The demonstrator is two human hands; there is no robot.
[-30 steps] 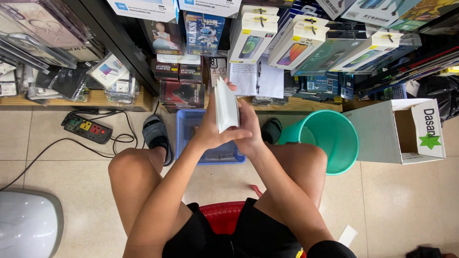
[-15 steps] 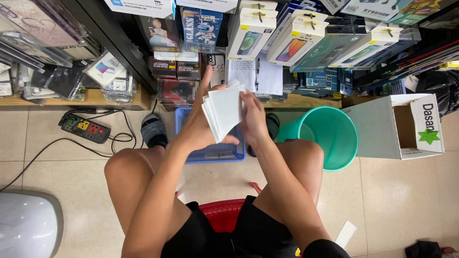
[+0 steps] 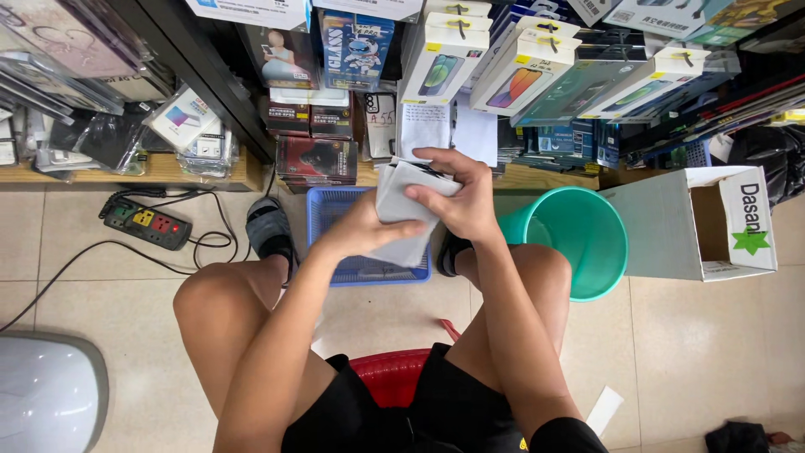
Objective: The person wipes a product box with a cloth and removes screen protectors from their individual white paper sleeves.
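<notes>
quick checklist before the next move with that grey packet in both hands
1. Left hand grips the flat grey packet from below: ok.
2. Right hand fingers on the packet's top edge: ok.
3. Packet's contents: cannot tell, hidden by the hands.
4. Blue plastic mesh basket sits on the floor directly under the hands: ok.
5. Round teal plastic bucket stands open beside the right knee: ok.
6. White cardboard box lies on its side, opening unobstructed: ok.
</notes>
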